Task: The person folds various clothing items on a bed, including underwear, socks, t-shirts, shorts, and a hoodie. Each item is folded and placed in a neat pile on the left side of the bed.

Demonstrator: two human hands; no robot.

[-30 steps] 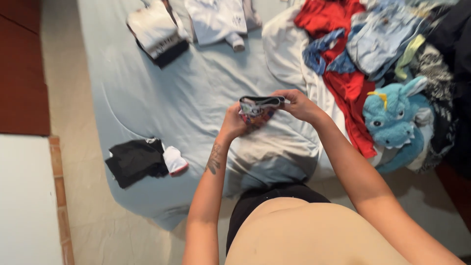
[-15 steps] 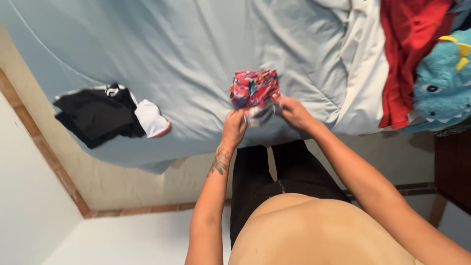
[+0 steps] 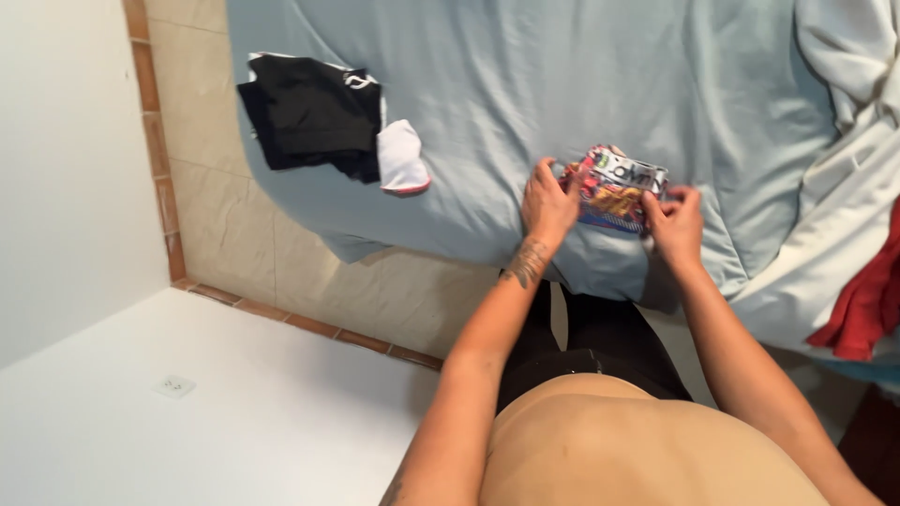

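Small folded multicoloured garment (image 3: 614, 187) with a pale waistband lies on the bed (image 3: 525, 84), centre-right of frame, near the bed's lower edge. Both hands on it: left hand (image 3: 548, 199) presses its left end, fingers curled down; right hand (image 3: 675, 220) pinches its right end, fingers closed on the fabric. Upper left: black folded clothes (image 3: 314, 117) on the bed edge, white piece (image 3: 401, 157) touching their right side. Right edge: white cloth (image 3: 844, 187), red cloth (image 3: 867, 300) below it. Tiled floor (image 3: 216, 215) left of bed.
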